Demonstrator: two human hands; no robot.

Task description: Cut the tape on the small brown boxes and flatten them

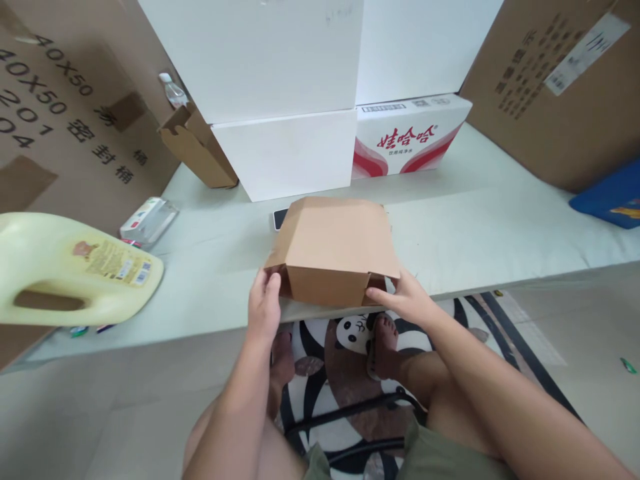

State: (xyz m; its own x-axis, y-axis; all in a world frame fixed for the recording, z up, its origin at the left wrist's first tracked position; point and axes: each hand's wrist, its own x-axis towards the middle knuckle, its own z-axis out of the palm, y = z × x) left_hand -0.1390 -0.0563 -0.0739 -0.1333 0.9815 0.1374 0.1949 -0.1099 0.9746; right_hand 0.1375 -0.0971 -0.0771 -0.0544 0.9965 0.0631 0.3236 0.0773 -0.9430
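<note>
A small brown cardboard box (335,237), its lid panel facing up, lies at the front edge of the pale green covered table (440,233). My left hand (265,303) grips its near left corner, with the thumb against the side flap. At the near right corner, my right hand (405,299) is closed on the box's flap, thumb toward the front wall. Gaps show at both front corners, where the flaps stand away from the front panel. The fingers beneath the box are partly hidden. Behind its left side, a phone-like device (280,219) is mostly covered.
White boxes (295,153) and a red-and-white carton (407,140) stand behind. To the left are an open brown carton (205,150), a clear plastic pack (150,223) and a yellow jug (80,267). Large cardboard boxes flank both sides; a blue box (613,197) sits right.
</note>
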